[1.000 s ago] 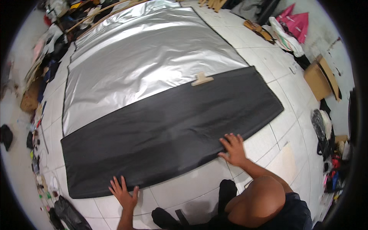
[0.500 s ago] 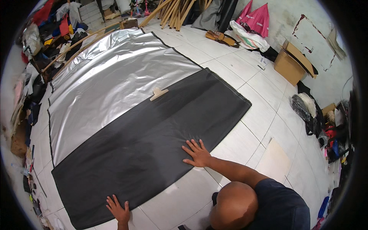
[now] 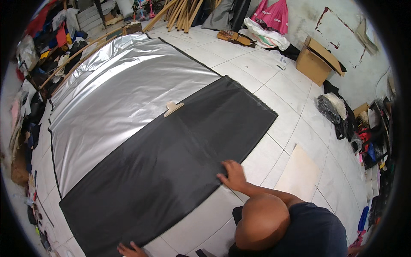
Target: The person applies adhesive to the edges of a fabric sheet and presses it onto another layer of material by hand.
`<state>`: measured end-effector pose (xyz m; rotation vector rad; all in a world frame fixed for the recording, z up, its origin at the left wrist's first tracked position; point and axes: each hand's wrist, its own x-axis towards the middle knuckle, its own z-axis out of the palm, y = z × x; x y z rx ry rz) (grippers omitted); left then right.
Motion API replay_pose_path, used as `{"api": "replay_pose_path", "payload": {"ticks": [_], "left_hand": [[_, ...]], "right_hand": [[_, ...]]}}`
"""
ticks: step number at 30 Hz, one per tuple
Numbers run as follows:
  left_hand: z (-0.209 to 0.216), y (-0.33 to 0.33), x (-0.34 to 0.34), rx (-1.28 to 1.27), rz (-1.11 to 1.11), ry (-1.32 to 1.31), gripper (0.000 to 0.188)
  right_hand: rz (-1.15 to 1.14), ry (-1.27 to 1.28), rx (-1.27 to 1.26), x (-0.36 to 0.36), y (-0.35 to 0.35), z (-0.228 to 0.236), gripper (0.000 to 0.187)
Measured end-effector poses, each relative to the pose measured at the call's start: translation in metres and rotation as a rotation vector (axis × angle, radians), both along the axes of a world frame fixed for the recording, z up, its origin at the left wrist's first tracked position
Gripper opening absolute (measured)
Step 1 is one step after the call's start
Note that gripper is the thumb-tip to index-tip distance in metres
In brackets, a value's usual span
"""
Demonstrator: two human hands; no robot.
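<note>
A large sheet lies on the floor, its silver side (image 3: 120,90) up at the far left and a black panel (image 3: 171,158) spread across its near part. A beige piece (image 3: 172,109), shaped like a wide clip, sits on the line where black meets silver. My right hand (image 3: 233,174) is at the panel's near edge, fingers slightly bent and apart, holding nothing visible. My left hand (image 3: 130,250) is low in the picture by the panel's near left edge. Its fingers are spread, and the lower frame edge cuts off part of it.
White tiles surround the sheet. A pale flat board (image 3: 298,171) lies to the right. Farther back are a cardboard box (image 3: 314,62), a white sack (image 3: 265,36) and wooden poles (image 3: 184,15). Piled cloth and clutter (image 3: 36,85) line the left wall; plastic-wrapped items (image 3: 329,109) lie at the right.
My right hand has shifted right and nearer the panel's edge, its flat fingers now bent. My left hand has drawn back toward the lower frame edge. The view has shifted slightly.
</note>
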<state>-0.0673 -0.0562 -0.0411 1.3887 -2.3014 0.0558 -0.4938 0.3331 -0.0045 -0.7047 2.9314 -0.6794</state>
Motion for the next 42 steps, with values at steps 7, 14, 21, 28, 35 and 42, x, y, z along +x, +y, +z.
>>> {"api": "replay_pose_path", "payload": {"ticks": [7, 14, 21, 28, 35, 42], "left_hand": [[-0.041, -0.077, 0.067, 1.3, 0.602, 1.303, 0.063], [-0.007, -0.089, 0.064, 1.261, 0.508, 1.606, 0.037], [-0.046, -0.049, 0.105, 1.042, 0.587, 1.833, 0.043], [-0.055, -0.146, 0.197, 0.952, 0.615, 1.498, 0.061], [-0.061, -0.143, 0.168, 1.082, 0.652, 1.109, 0.076], [0.002, -0.095, 0.069, 0.9, 0.574, 0.298, 0.082]], "right_hand": [[-0.811, -0.651, -0.732, -0.062, 0.06, -0.062, 0.051], [-0.66, -0.979, -1.283, -0.089, 0.094, -0.092, 0.046], [-0.757, -0.99, -1.063, -0.08, 0.148, -0.092, 0.043], [-0.754, -0.887, -0.743, -0.04, 0.153, -0.036, 0.046], [-0.619, -0.227, 0.418, 0.037, 0.224, 0.018, 0.062], [-0.96, -0.298, 0.358, 0.1, 0.306, -0.017, 0.073]]}}
